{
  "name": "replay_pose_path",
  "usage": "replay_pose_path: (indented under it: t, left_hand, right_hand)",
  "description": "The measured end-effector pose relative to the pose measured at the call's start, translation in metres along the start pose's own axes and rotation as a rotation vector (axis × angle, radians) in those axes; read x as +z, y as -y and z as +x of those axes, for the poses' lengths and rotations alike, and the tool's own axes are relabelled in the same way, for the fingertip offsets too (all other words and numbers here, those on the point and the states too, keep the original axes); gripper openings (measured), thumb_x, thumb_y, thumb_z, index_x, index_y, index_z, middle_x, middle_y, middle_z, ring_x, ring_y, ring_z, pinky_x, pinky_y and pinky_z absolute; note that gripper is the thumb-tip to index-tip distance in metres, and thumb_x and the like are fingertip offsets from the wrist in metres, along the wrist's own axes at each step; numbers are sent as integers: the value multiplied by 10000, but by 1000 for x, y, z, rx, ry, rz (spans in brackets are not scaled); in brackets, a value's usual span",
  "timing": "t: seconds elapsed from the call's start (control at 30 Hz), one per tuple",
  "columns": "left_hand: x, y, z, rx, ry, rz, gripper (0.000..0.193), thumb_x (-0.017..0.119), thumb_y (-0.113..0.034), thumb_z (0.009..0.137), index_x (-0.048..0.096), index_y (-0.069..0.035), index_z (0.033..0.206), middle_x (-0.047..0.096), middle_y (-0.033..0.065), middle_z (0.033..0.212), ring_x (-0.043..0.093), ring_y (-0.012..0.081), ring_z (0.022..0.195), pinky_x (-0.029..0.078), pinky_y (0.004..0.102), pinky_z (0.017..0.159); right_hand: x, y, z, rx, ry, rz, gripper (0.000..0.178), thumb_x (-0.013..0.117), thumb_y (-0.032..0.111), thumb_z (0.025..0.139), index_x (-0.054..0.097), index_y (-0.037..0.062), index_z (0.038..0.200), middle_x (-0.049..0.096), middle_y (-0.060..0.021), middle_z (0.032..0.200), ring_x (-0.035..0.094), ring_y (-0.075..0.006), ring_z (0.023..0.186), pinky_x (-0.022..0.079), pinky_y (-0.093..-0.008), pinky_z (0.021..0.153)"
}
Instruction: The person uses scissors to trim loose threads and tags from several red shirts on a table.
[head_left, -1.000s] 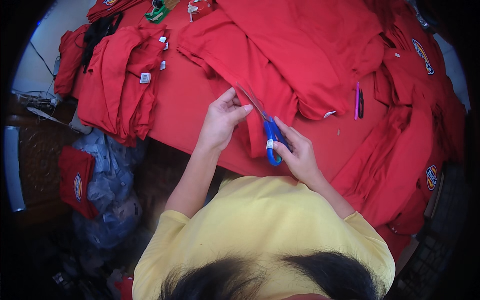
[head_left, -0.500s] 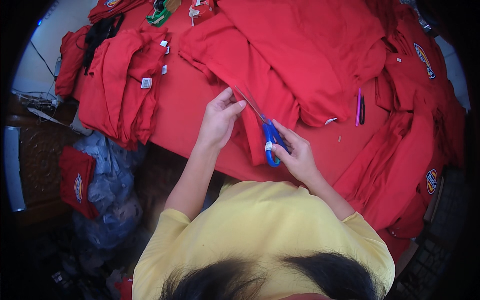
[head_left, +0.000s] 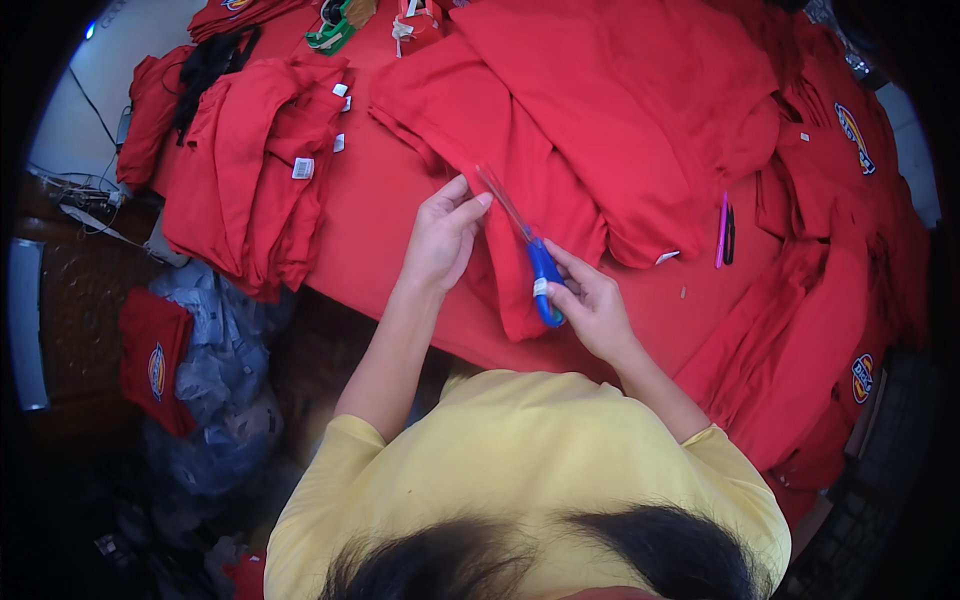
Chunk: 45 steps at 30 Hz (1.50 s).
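Note:
My right hand (head_left: 598, 308) is closed around the blue handles of a pair of scissors (head_left: 544, 272). Their blades point up and left over a red garment (head_left: 580, 100) spread on the red-covered table (head_left: 350, 235), and they look closed. Just left of the blade tips, my left hand (head_left: 442, 236) pinches thumb and fingers together at the garment's edge. Whatever lies in that pinch is too small to make out. A narrow red flap of the garment hangs between my hands, below the blades.
Folded red garments (head_left: 245, 170) with white tags are stacked at left, and more red garments (head_left: 800, 310) are heaped at right. A pink pen (head_left: 721, 230) lies beside a black one. A green tape dispenser (head_left: 335, 35) stands at the back. Plastic bags (head_left: 225, 370) hang below the table's left.
The scissor blades have come together from slightly apart, and the handles have closed with them. My left hand keeps its pinch in nearly the same place. The whole view has shifted slightly.

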<state>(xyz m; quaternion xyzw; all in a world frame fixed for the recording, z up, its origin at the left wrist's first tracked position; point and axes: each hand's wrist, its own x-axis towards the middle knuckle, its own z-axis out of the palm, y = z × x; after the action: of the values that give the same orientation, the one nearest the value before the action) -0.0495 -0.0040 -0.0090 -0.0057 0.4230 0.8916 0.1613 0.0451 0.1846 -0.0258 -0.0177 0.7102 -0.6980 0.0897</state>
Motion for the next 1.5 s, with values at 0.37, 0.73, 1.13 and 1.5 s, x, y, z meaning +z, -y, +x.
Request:
replay_pose_path:
  t: [0.37,0.73,1.13,1.5]
  left_hand:
    - [-3,-4,0,-50,26,96,490,548,82,829,448,-16,1298,557,105,1208,532,182,1121,408,310,965]
    - [-13,0,17,78,-27,-12,493,567,62,828,445,-31,1297,579,85,1118,558,145,1017,449,283,886]
    - [-6,-14,22,17,51,178,641,580,71,791,356,-53,1379,535,76,1207,527,156,1080,416,298,936]
    - [-14,-26,44,97,7,143,449,535,73,833,458,30,1274,567,80,1184,530,155,1091,397,275,945]
  right_hand:
    - [-2,10,19,-63,13,-231,504,565,177,895,424,24,1354,561,-72,875,568,-126,720,472,-267,638]
    - [-4,20,27,64,48,-158,488,564,129,899,426,-22,1342,576,-68,920,574,-102,752,488,-238,657]
    - [-2,27,61,88,61,-84,474,561,159,904,443,8,1338,589,-50,894,558,-87,707,474,-228,597]
    - [-2,12,72,-201,41,-188,475,551,113,911,421,0,1353,585,-21,912,542,-54,690,467,-204,562]
